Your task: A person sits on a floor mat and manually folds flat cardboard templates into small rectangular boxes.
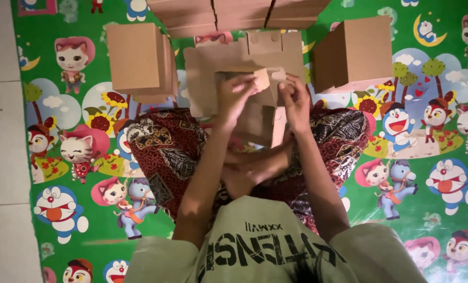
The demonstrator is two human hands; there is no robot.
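Box: a half-folded cardboard box (263, 112) is held above the lap, between both hands.
Left hand (234, 97): fingers pinch its top flap.
Right hand (296, 102): grips its right edge.
Nearby: 2 finished boxes (139, 57) stand on the cartoon mat (61, 157).

Green cartoon-print play mat (61, 157) covers the floor; pale floor tiles (3, 131) show along its left edge and a strip at right. Even, soft light.

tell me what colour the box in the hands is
Plain brown cardboard box, seen best in the head view.
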